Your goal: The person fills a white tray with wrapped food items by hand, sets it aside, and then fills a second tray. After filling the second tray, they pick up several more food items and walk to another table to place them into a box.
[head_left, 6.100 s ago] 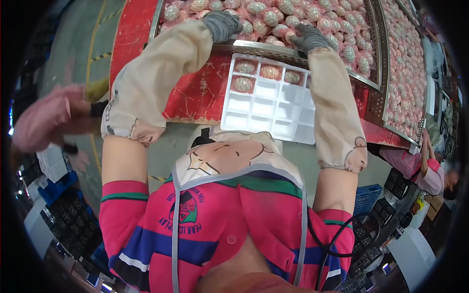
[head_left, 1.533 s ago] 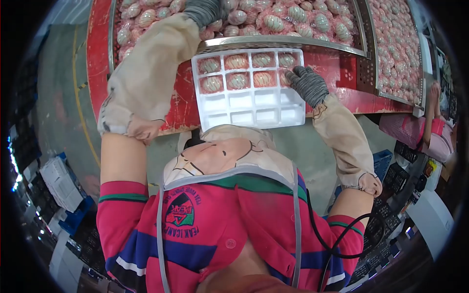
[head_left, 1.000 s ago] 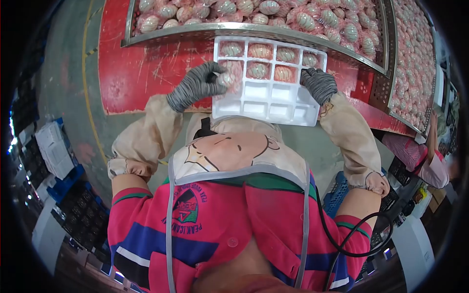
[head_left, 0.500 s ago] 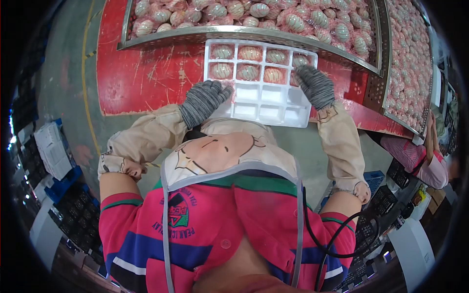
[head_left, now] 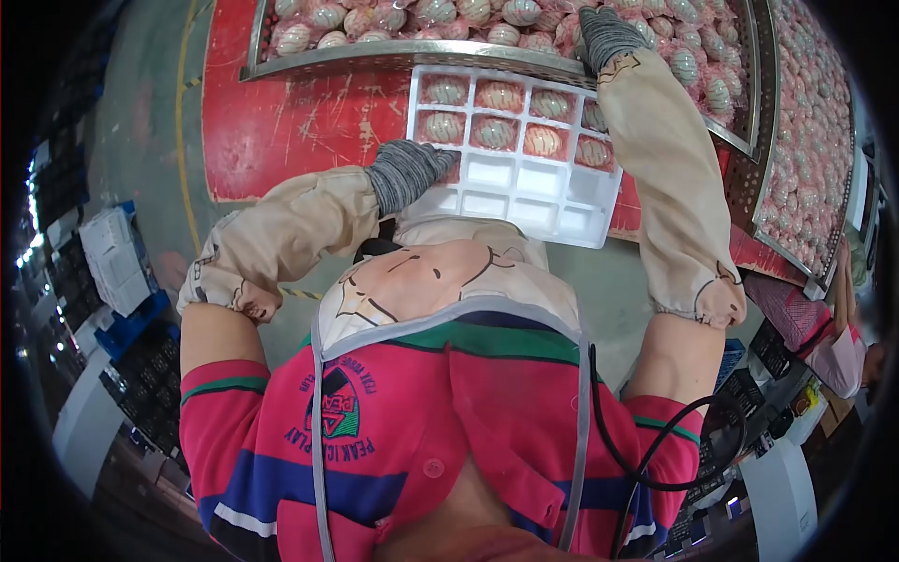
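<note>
One white tray (head_left: 520,183), sixteen cells: eight wrapped eggs (head_left: 493,131) fill the two far rows and the eight near cells are bare. It lies on the red tabletop (head_left: 290,131), its far edge at the metal bin (head_left: 375,54) and its rows running left to right. The left hand (head_left: 407,173) is curled on the tray's left edge, and the right hand (head_left: 604,33) is in the bin's pile, its grip unreadable.

Tray (head_left: 548,180) in frt of bin (head_left: 375,54); 8 eggs (head_left: 493,131) in far 2 rows.

My left arm (head_left: 281,234) is bent at the elbow, and my gloved left hand (head_left: 407,173) lies palm down just ahead of my chest, fingers together and slightly curled. My right arm (head_left: 670,169) stretches far forward. My gloved right hand (head_left: 607,33) points away from me, its fingertips hard to make out.
</note>
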`<state>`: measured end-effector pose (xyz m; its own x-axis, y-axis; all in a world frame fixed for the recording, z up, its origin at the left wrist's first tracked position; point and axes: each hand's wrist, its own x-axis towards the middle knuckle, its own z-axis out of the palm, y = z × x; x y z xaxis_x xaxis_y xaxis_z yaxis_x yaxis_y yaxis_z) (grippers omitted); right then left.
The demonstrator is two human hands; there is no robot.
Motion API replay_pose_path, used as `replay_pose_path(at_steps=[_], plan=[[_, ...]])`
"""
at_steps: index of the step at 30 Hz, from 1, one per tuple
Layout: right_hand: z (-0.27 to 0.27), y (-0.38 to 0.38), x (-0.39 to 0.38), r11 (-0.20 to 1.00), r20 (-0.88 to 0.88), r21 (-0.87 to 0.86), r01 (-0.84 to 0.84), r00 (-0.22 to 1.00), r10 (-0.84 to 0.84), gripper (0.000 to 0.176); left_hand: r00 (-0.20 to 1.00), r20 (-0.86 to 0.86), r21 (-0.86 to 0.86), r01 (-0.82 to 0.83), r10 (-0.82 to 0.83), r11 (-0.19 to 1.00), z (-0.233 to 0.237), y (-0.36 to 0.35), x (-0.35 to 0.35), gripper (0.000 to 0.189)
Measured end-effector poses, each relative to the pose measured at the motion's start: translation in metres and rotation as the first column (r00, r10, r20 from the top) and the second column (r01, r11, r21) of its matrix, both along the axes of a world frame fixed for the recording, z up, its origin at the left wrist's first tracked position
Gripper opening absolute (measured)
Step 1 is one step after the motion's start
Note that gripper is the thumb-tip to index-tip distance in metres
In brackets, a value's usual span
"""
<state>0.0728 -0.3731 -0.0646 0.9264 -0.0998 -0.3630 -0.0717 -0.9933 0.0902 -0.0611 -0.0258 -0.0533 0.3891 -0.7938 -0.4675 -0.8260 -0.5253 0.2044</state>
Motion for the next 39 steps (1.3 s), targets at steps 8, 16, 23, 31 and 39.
replay_pose_path(at_steps=[8,16,23,31,39], plan=[[-0.004,0.001,0.005,0.998,-0.062,-0.057,-0.014,0.998,0.011,0.044,0.980,0.117,-0.035,0.164,-0.159,0.986,-0.014,-0.012,-0.005,0.020],[-0.007,0.004,0.017,0.996,-0.071,-0.045,0.079,0.994,-0.082,0.049,0.974,-0.094,-0.020,0.203,-0.204,0.979,0.007,-0.026,0.017,0.017],[0.040,0.014,-0.021,0.915,0.089,0.238,0.326,0.930,-0.355,0.053,0.698,0.715,-0.502,0.473,0.040,0.724,0.052,-0.076,0.166,0.026],[0.089,-0.035,-0.125,-0.090,0.103,0.976,-0.197,0.787,-0.609,0.032,0.847,0.461,-0.262,-0.156,0.265,0.952,0.028,-0.107,0.222,0.038],[0.044,0.016,-0.247,0.876,0.308,0.418,-0.240,0.945,0.112,0.041,0.879,0.145,-0.462,-0.345,0.453,0.817,0.062,-0.105,0.213,0.037]])
